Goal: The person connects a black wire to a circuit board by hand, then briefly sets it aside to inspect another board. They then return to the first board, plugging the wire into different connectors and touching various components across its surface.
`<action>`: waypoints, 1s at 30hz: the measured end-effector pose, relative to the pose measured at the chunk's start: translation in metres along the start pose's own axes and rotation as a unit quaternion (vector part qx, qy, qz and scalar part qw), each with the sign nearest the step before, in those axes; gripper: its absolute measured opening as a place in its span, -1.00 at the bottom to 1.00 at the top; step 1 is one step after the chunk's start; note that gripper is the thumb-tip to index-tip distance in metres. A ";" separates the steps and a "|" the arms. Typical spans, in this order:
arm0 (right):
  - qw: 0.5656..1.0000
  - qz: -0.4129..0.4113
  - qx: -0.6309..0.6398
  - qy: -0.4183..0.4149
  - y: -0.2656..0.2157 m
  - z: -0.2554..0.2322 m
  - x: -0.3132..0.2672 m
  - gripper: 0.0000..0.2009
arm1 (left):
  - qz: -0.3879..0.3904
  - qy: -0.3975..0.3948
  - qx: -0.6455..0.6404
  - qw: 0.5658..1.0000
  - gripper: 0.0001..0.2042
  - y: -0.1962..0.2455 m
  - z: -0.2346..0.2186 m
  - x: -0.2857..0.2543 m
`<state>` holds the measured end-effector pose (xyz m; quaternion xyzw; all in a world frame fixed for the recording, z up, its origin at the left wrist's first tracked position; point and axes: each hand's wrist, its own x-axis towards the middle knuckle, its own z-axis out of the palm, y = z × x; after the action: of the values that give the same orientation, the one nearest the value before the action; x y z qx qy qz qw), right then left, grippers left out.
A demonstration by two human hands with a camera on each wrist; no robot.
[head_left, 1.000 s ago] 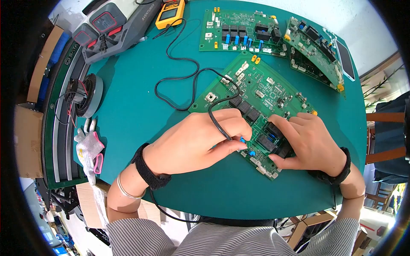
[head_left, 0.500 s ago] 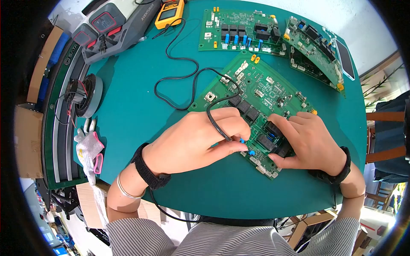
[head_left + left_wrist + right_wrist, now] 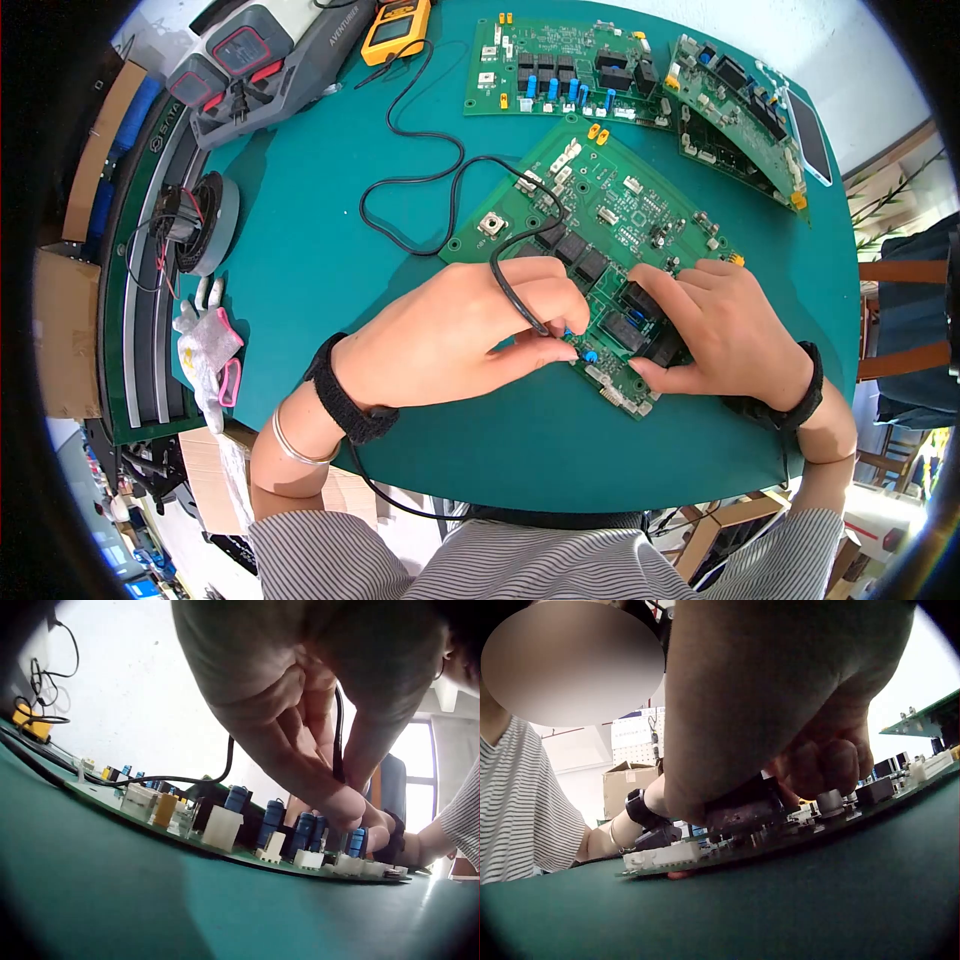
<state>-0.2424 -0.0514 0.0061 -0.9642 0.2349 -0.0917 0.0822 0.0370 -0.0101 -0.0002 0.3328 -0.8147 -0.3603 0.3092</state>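
A green circuit board (image 3: 655,195) lies flat on the table, with black relays (image 3: 572,248) and blue cylindrical components (image 3: 271,823) along it. Over its near side, my left hand (image 3: 475,330) pinches the end of a black test lead (image 3: 515,300) between thumb and fingers. The lead's tip is hidden by the fingers, close over the blue components. My right hand (image 3: 715,325) grips the board around a large black block (image 3: 625,332), thumb near the board's edge. In the right wrist view the fingers curl beside that block.
The lead runs to a yellow handheld meter (image 3: 397,30) at the back. More circuit boards (image 3: 560,50) and a phone (image 3: 808,140) lie behind the work. A grey tool with battery packs (image 3: 250,60), a round motor-like part (image 3: 205,225) and a glove (image 3: 212,350) lie at left.
The lead at my left fingers has shifted very slightly down and right. My right hand and the board stay as they were.
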 end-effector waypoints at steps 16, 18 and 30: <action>1.000 0.004 0.005 -0.004 0.000 0.000 0.000 -0.34 | 0.006 -0.027 -0.021 0.999 -0.79 0.004 -0.001 0.001; 1.000 0.004 0.005 -0.003 0.000 0.000 0.000 -0.34 | -0.010 -0.050 0.005 0.999 -0.81 0.006 -0.001 0.000; 1.000 0.001 0.005 0.002 0.000 0.001 0.000 -0.33 | -0.014 -0.049 0.016 0.999 -0.80 0.006 0.000 0.000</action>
<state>-0.2423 -0.0517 0.0054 -0.9633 0.2356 -0.0946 0.0867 0.0349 -0.0069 0.0047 0.3313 -0.8296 -0.3675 0.2587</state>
